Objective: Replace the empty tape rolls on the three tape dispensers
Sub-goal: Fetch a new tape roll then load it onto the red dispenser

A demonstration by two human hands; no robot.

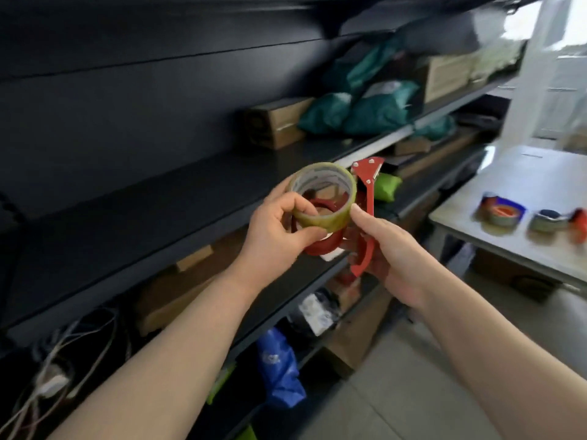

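My left hand [276, 230] grips a roll of clear yellowish tape [322, 193] by its rim, fingers inside the core. The roll sits over the round hub of a red metal tape dispenser [365, 211], whose handle my right hand [386, 249] holds from behind. The dispenser's cutter end points up. On the white table [514, 182] at the right lie two more dispensers with rolls, blurred: a blue one [502, 212] and a dark one with a red part [559, 222].
Dark shelving [190, 198] runs along the left, holding cardboard boxes [276, 122], green bags [359, 106], cables and a blue bag [279, 369] lower down. A tiled floor [397, 392] lies between the shelves and the table.
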